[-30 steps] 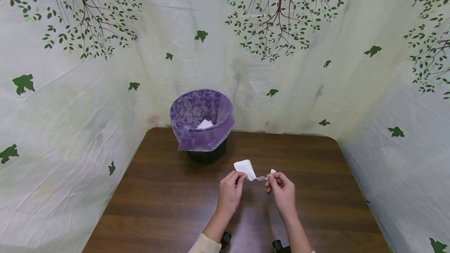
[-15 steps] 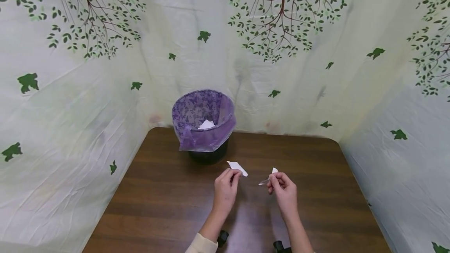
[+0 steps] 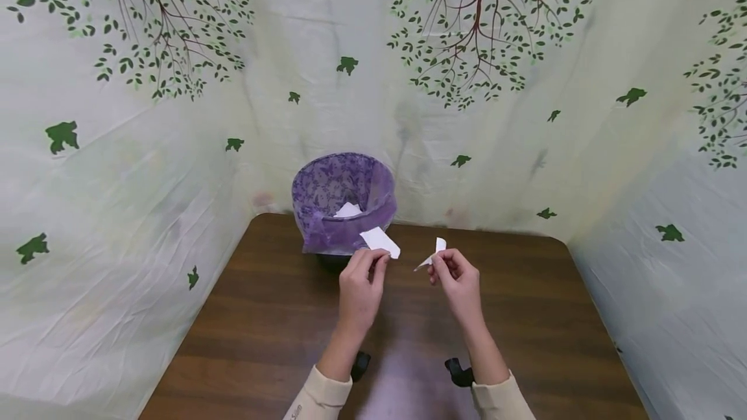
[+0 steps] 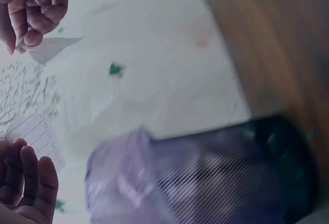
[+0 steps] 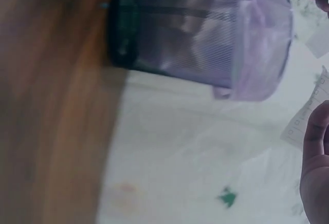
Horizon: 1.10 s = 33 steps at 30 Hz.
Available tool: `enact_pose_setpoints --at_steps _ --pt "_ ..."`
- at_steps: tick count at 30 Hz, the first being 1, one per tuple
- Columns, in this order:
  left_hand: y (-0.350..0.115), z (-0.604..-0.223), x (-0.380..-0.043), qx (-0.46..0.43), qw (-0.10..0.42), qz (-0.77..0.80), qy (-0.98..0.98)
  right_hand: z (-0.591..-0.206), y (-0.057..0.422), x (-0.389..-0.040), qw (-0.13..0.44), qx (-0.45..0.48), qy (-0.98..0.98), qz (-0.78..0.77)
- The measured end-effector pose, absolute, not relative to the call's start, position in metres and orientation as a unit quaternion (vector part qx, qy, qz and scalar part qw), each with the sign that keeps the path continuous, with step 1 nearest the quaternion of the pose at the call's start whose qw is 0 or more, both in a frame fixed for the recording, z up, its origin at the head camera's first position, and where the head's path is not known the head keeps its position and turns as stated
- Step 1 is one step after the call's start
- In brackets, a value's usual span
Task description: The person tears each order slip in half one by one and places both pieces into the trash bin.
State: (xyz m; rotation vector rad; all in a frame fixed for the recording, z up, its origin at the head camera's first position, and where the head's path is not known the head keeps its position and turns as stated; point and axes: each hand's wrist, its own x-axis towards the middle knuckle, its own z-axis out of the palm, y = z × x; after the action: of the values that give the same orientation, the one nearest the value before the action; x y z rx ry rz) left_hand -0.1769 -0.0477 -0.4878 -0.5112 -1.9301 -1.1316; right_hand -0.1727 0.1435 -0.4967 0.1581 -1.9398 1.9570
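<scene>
In the head view my left hand point(image 3: 360, 287) pinches a white piece of paper point(image 3: 380, 242) between thumb and fingers, close in front of the bin's rim. The left wrist view shows printed lines and small boxes on this paper point(image 4: 38, 136). To its right, my right hand point(image 3: 458, 284) pinches a smaller, narrow piece of paper point(image 3: 440, 245), also printed along one edge in the right wrist view. The two pieces are apart. Behind the left hand stands a bin point(image 3: 341, 236) lined with a purple patterned bag; white paper point(image 3: 348, 210) shows inside it.
The brown wooden table point(image 3: 257, 316) has its far edge against a white cloth backdrop point(image 3: 496, 180) printed with trees and leaves. The bin stands at the far left of centre. Black wrist mounts point(image 3: 460, 373) sit under both forearms.
One second ago a thin strip of paper spanned the two hands; it then parted into two pieces. Both hands have since risen forward, the left one closer to the bin.
</scene>
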Motion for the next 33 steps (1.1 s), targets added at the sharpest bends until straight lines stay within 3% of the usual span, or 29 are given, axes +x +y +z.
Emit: enact_pose_setpoints --at_steps 8,13,22,33 --pt "-0.078 -0.449 -0.215 -0.171 0.457 -0.431 -0.759 -0.448 0.108 -0.220 0.192 0.150 -0.694 0.677" --pt "-0.086 -0.440 -0.232 -0.147 0.453 -0.428 -0.768 -0.429 0.086 -0.245 0.180 0.172 -0.710 0.659" --pt "-0.092 -0.441 -0.247 -0.098 0.417 -0.413 -0.804 -0.431 0.066 -0.280 0.150 0.164 -0.741 0.633" --pt "-0.098 -0.440 -0.255 -0.055 0.400 -0.369 -0.837 -0.439 0.058 -0.297 0.101 0.171 -0.762 0.616"
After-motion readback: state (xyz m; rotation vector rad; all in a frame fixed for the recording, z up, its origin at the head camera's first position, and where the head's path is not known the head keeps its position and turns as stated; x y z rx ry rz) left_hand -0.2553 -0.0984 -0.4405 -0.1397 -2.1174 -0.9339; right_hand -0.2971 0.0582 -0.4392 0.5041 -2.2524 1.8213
